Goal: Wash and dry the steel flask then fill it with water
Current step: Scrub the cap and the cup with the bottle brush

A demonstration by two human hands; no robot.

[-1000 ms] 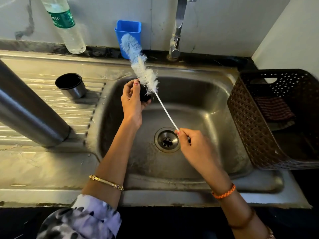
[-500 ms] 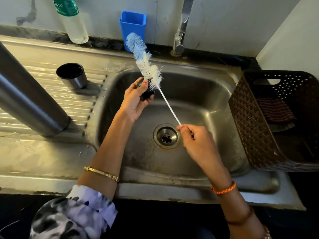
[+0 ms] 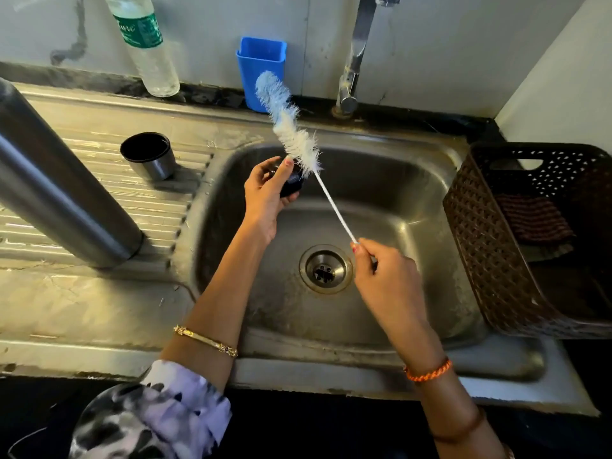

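Nearest the camera, the person's right hand pinches the thin white wire handle of a bottle brush over the basin of the steel sink, just beside the drain. The brush slants up and away, its soft white bristles ending near the tap. That springy wire probably bends under a push, so a grip nearer the bristles would give more control.

A little farther in, the left hand curls its fingers around a small black stopper, which touches the lower bristles; it looks light and, if wet, likely slick.

On the ribbed draining board to the left stands the steel flask, its top out of view at the frame's edge. It is a smooth, rigid cylinder, probably the heaviest piece here and slippery when soapy. A full wrap around the mid-body seems safer than a fingertip hold. Beyond it sits the flask's cup lid, mouth up.

To the right stands a brown plastic basket with a dark cloth inside. Against the back wall are a clear water bottle and a blue holder.
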